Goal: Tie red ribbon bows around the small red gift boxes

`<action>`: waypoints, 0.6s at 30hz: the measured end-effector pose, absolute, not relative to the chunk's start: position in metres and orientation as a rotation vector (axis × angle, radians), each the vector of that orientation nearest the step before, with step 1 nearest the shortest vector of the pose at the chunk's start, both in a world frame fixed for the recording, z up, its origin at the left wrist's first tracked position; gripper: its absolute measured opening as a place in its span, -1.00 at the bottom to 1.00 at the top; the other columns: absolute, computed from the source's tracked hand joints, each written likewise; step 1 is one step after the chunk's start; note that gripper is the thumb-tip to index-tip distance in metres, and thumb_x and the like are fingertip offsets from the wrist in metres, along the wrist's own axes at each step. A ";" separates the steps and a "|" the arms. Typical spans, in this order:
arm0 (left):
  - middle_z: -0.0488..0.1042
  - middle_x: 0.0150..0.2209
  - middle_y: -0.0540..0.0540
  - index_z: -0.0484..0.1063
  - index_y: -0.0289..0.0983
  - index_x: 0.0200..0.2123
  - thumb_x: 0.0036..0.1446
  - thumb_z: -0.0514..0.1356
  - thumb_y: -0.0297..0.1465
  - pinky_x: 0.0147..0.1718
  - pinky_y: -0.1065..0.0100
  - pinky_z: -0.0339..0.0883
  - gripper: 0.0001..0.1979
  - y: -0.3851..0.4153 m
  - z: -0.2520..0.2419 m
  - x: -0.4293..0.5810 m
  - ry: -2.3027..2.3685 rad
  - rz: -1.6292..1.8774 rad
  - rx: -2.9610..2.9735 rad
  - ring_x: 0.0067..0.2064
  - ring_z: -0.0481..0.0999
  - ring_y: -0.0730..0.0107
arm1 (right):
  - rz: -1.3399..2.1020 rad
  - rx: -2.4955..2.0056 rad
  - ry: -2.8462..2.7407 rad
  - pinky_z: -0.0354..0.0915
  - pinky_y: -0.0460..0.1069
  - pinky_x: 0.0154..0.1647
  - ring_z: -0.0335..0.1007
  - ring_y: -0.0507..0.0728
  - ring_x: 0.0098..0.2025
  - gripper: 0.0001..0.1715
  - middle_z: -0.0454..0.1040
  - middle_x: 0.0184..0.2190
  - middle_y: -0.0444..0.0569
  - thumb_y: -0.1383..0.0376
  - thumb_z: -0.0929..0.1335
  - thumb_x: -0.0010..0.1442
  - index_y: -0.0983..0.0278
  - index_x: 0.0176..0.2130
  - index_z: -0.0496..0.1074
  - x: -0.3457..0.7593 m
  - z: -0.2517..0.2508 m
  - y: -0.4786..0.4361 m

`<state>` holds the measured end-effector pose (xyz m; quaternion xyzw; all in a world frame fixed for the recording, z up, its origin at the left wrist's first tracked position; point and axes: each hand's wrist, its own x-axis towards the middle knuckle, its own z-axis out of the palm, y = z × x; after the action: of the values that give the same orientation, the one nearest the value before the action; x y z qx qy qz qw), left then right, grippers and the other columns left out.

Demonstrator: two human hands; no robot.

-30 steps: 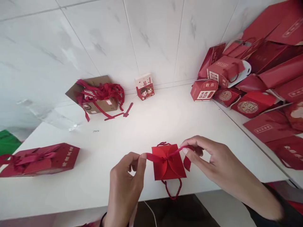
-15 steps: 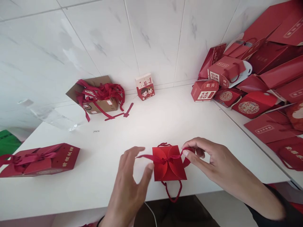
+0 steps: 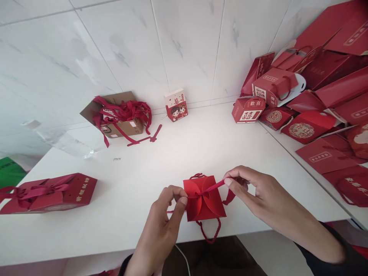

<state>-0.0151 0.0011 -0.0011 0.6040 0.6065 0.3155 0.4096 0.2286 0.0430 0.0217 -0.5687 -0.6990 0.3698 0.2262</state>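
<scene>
A red gift box (image 3: 204,207) with overlapping petal flaps stands near the front edge of the white table. Across its top runs a dark red ribbon (image 3: 214,186), knotted in the middle. My left hand (image 3: 165,216) pinches the ribbon's left end at the box's left edge, its tail poking out behind the fingers. On the other side my right hand (image 3: 253,195) pinches the right end, and that stretch looks taut. A loose tail hangs below the right fingers. Twisted cord handles (image 3: 211,239) stick out at the front and back of the box.
A cardboard box (image 3: 123,128) overflows with red ribbons by the tiled wall. Near it are a small printed box (image 3: 176,106) and a clear plastic bottle (image 3: 66,142). A ribbon-tied red box (image 3: 77,191) lies at left. Many red gift boxes (image 3: 322,155) are piled at right.
My left hand has closed from open onto the ribbon's left end. My right hand has kept its pinch, and the ribbon is now pulled straighter between both hands.
</scene>
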 end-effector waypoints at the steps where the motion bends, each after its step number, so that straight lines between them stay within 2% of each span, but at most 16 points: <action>1: 0.32 -0.41 0.02 0.36 -0.15 -0.27 0.39 0.07 -0.12 -0.49 0.39 0.10 -0.73 0.002 0.001 -0.015 1.482 0.812 1.435 -0.40 0.21 0.40 | 1.032 -1.566 -1.921 0.15 -0.04 -0.49 0.36 0.05 -0.39 -0.66 0.52 -0.33 -0.20 0.00 0.24 0.45 0.10 -0.21 0.46 0.228 0.022 0.043; 4: 0.27 -0.45 0.07 0.38 -0.13 -0.18 0.38 0.11 -0.12 -0.40 0.43 0.16 -0.78 0.004 0.006 -0.018 1.354 0.885 1.242 -0.40 0.19 0.46 | 1.086 -1.538 -1.893 0.19 -0.06 -0.48 0.37 0.04 -0.40 -0.67 0.53 -0.33 -0.21 0.00 0.25 0.44 0.10 -0.21 0.46 0.226 0.024 0.042; 7: 0.41 -0.27 0.02 0.43 -0.09 -0.06 0.36 0.18 -0.19 -0.22 0.46 0.25 -0.83 0.005 0.009 -0.020 1.245 0.945 1.105 -0.22 0.34 0.45 | 1.131 -1.474 -1.872 0.27 -0.08 -0.43 0.41 0.04 -0.36 -0.72 0.55 -0.31 -0.21 0.02 0.26 0.44 0.08 -0.16 0.48 0.221 0.029 0.040; 9: 0.47 -0.13 -0.02 0.47 -0.09 -0.05 0.33 0.23 -0.23 -0.15 0.44 0.29 -0.83 0.005 0.011 -0.019 1.161 0.966 1.037 -0.11 0.39 0.40 | 1.155 -1.417 -1.872 0.34 -0.09 -0.35 0.47 0.06 -0.26 -0.78 0.58 -0.23 -0.19 0.08 0.29 0.43 0.06 -0.09 0.48 0.214 0.032 0.039; 13: 0.51 -0.14 -0.06 0.51 -0.10 -0.04 0.30 0.25 -0.27 -0.23 0.44 0.34 -0.82 0.007 0.018 -0.011 1.086 0.990 0.993 -0.17 0.43 0.39 | 1.209 -1.256 -1.935 0.41 -0.07 -0.10 0.52 0.08 -0.05 -0.76 0.58 -0.05 -0.15 0.21 0.33 0.39 0.05 0.04 0.47 0.197 0.031 0.036; 18: 0.54 -0.18 -0.08 0.54 -0.14 -0.03 0.28 0.28 -0.29 -0.19 0.37 0.41 -0.79 0.010 0.024 -0.003 1.067 1.011 1.049 -0.18 0.50 0.35 | 1.118 -1.223 -1.996 0.36 -0.08 -0.30 0.48 0.03 -0.29 -0.81 0.57 -0.25 -0.18 0.36 0.29 0.37 0.14 -0.15 0.49 0.187 0.031 0.037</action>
<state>-0.0034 0.0103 0.0237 0.4562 0.4641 0.4396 0.6191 0.1875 0.0372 0.0311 -0.4539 -0.7407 0.4149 0.2706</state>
